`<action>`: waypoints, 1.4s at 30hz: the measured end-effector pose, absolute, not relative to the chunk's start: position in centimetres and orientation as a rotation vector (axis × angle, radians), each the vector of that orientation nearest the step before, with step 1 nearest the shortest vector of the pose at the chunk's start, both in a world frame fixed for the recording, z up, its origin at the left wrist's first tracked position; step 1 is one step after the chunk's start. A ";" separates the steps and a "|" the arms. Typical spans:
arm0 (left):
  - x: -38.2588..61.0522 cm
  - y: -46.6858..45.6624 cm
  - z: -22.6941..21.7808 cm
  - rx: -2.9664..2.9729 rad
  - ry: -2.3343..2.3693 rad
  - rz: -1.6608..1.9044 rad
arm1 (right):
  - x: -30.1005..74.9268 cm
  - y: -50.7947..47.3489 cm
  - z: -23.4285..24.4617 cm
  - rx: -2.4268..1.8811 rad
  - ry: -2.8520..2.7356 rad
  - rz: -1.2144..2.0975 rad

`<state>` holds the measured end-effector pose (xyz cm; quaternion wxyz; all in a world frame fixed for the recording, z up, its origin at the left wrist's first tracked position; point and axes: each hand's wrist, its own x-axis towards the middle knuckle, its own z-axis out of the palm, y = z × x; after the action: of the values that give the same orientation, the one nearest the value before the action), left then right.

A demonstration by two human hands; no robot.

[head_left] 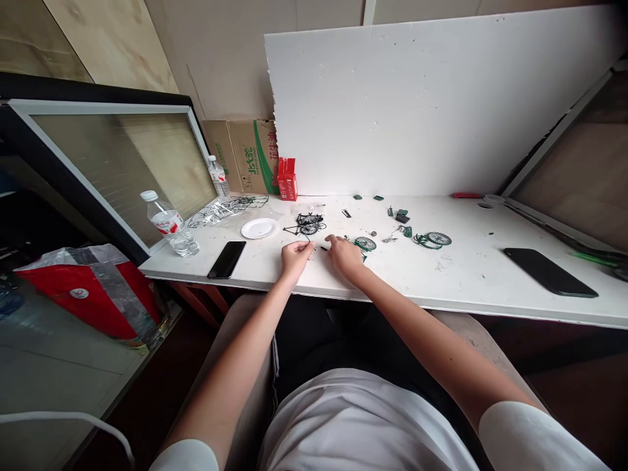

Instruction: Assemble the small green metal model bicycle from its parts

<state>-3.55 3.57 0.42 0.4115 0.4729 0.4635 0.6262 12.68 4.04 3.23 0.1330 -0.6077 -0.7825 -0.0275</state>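
Observation:
My left hand (296, 258) is closed in a pinch at the table's front, holding a thin dark stick-like part (307, 239) that pokes up past the fingertips. To its right, my right hand (345, 257) hovers low with the index finger reaching left and the fingers apart. A small black piece (324, 248) lies right by its fingertips; whether they touch is unclear. Just beyond both hands sits a black miniature bicycle (310, 224) with spoked wheels. Partly behind my right hand is a green part with a spoked wheel (365, 244).
Another green wheeled part (432, 240) and small green pieces (402, 216) lie right. A white paper plate (259, 228), a phone (227, 260) and a water bottle (170, 224) stand left. A dark phone (550, 271) lies far right. A white board (417, 104) rises behind.

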 end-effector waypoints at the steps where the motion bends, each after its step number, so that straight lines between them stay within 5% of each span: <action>1: -3.5 3.6 0.4 1.199 1.181 1.580 | 13.1 4.2 3.1 -1.749 -2.264 -0.074; 9: -3.2 3.4 0.3 1.290 1.227 1.508 | 15.6 3.8 1.8 -1.290 -2.346 -0.086; 15: -3.3 3.4 0.2 1.326 1.238 1.479 | 16.6 2.6 2.0 -1.003 -1.937 0.239; 25: -3.0 2.4 0.8 1.551 1.069 1.229 | 21.4 1.0 1.1 -1.050 -1.335 0.960; 42: -1.8 1.6 2.6 1.421 1.104 1.187 | 21.2 -0.1 1.6 -0.937 -1.273 1.141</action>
<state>-1.81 1.60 2.59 0.4732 0.5807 0.4511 0.4852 21.15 -0.10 1.61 0.5613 -0.3978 -0.5403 0.4844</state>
